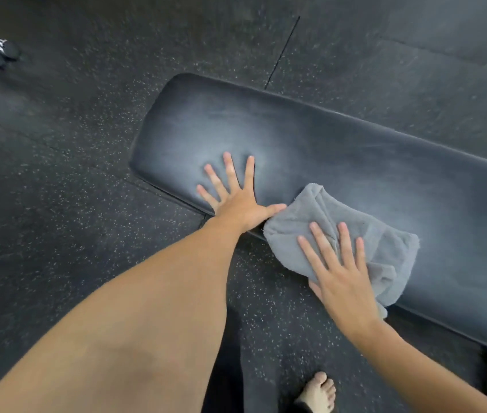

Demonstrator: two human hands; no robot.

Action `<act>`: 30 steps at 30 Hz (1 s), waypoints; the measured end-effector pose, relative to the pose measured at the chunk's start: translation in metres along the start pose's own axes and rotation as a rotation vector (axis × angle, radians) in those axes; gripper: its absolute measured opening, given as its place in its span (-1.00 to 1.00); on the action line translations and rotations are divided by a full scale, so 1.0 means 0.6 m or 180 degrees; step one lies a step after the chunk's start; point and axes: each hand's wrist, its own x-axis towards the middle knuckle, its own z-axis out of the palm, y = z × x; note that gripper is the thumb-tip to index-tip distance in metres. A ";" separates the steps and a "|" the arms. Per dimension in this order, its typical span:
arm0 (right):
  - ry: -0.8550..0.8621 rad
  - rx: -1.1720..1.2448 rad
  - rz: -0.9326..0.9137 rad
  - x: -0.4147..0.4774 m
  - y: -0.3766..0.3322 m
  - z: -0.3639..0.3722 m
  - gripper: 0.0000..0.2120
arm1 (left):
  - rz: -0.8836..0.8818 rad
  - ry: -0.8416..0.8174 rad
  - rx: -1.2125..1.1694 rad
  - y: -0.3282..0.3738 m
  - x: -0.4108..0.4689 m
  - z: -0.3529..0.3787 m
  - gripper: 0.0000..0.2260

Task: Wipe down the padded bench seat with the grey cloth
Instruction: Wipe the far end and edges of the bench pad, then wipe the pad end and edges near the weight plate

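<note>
The speckled black floor [72, 204] fills the view, and the padded bench [340, 150] runs across it from centre to the right edge, its dark seat hazed with pale smears. The grey cloth [352, 234] lies crumpled on the near edge of the bench, part of it hanging over that edge. The right hand [343, 275] lies flat on top of the cloth, fingers spread. The left hand [236, 201] is planted palm-down near the bench's rounded end, fingers fanned wide, thumb touching the cloth. A bare foot [319, 393] stands on the floor below.
</note>
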 end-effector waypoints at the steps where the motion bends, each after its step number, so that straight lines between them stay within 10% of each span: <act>1: -0.0052 -0.0032 0.0081 0.010 -0.007 0.001 0.07 | -0.0049 -0.0095 0.0020 0.001 0.000 -0.002 0.10; 15: 0.0211 -0.0018 -0.0099 0.029 -0.030 0.014 -0.08 | -0.0116 0.0114 0.0079 0.004 0.003 0.013 0.00; 30: 0.0281 0.0378 0.1439 -0.150 0.083 0.021 -0.22 | -0.0084 0.0196 0.0110 0.000 -0.003 0.014 0.05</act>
